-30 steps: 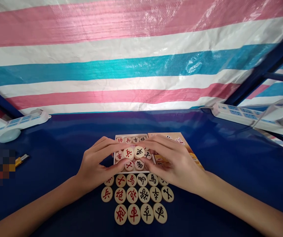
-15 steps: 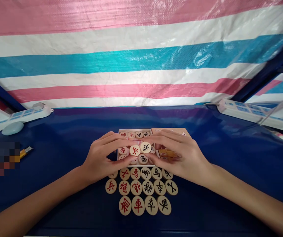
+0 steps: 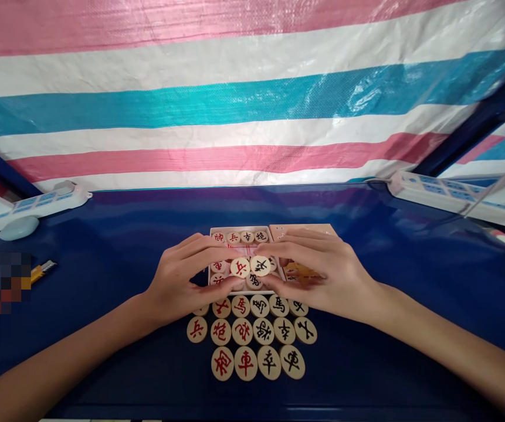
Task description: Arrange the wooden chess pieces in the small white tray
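Between thumb and fingers, my left hand pinches a Chinese chess piece with a red character. My right hand grips a Chinese chess piece with a black character the same way. The two round wooden pieces are side by side, faces toward me, above an open white box. Inside the box, red and black pieces show around my fingers; part of its contents is hidden. Nearer me, several more pieces lie in rows, among them a red-marked piece and a black-marked piece.
Right of the box lies a brown box lid, partly under my right hand. A yellow cutter and a pale mouse are at left. Power strips stand at left and right on the blue table.
The black-marked piece has come slightly lower, level with the red-marked one. The view has shifted a little; both hands keep their grips.
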Tool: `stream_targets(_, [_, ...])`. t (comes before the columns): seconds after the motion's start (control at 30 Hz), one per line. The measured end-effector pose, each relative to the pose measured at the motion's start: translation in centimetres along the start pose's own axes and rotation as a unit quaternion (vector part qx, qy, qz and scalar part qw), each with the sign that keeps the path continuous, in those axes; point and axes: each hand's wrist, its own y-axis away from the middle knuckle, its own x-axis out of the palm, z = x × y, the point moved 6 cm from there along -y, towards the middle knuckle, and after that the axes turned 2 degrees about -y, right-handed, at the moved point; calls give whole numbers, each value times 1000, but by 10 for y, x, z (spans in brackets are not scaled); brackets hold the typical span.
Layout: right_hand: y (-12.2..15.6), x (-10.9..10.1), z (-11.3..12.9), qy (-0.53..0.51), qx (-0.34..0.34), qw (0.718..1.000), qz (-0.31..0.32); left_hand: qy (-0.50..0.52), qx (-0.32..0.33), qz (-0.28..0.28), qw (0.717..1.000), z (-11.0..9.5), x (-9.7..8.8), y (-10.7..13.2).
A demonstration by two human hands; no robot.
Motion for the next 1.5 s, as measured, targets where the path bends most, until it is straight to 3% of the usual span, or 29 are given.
stream_targets(0.63, [4, 5, 1, -3, -23, 999, 27, -2, 11, 7, 1000, -4, 1, 1])
stream_targets(1.5, [5, 4, 3, 3, -34, 999, 20, -5, 32, 7, 999, -5, -1, 1])
